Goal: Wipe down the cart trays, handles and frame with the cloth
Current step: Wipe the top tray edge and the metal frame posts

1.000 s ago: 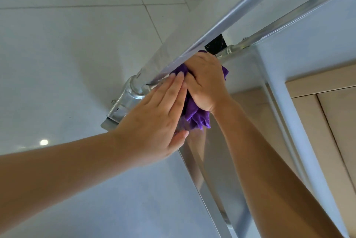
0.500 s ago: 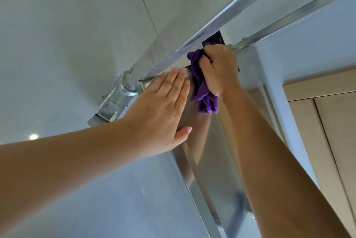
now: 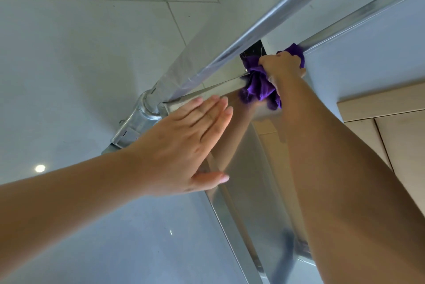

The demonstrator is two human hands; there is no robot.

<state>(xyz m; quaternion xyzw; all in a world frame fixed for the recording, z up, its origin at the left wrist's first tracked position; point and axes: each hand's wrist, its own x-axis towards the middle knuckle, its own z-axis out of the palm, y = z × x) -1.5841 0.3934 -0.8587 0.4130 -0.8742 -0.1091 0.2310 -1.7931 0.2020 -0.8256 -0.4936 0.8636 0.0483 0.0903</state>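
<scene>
The task looks midway: the right hand (image 3: 284,65) grips the cloth (image 3: 258,87) against the cart's far tray rim (image 3: 207,90), the left hand (image 3: 184,143) lies flat on the tray, other parts unseen.

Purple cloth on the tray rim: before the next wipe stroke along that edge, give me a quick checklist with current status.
1. Cloth gripped: ok. The right hand holds the bunched purple cloth firmly.
2. Cloth on metal: ok. It presses against the tray rim near the far corner.
3. Cart steadied: ok. The left hand lies flat, fingers straight, on the tray's near corner.
4. Stroke path free: ok. The left fingertips sit short of the cloth, with bare rim between.
5. Upright post wiped: cannot tell.
6. Loose cloth tail: not ok. It hangs below the rim and could drag on the tray surface.
</scene>
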